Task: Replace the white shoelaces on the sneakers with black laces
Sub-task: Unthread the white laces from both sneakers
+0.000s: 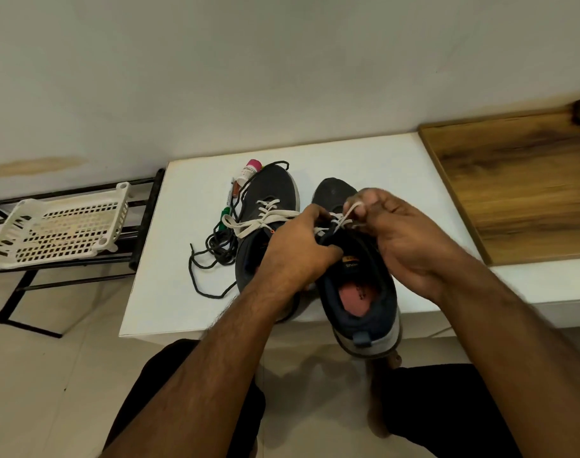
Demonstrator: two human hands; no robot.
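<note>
Two dark sneakers stand on a white table (189, 292). The right sneaker (358, 292) hangs over the front edge, heel toward me, its pink insole showing. My left hand (295, 249) grips its tongue and upper eyelet area. My right hand (400, 233) pinches a loop of its white lace (343, 219) and holds it up from the eyelets. The left sneaker (268, 200) lies beside it with its white lace (249, 224) loose and spread to the left. Black laces (216, 252) lie in a tangle on the table left of the shoes.
A small bottle with a pink cap (250, 170) and a pen (230, 193) lie behind the left sneaker. A white perforated basket (60, 226) sits on a black metal rack at the left. A wooden board (519, 180) covers the surface at the right.
</note>
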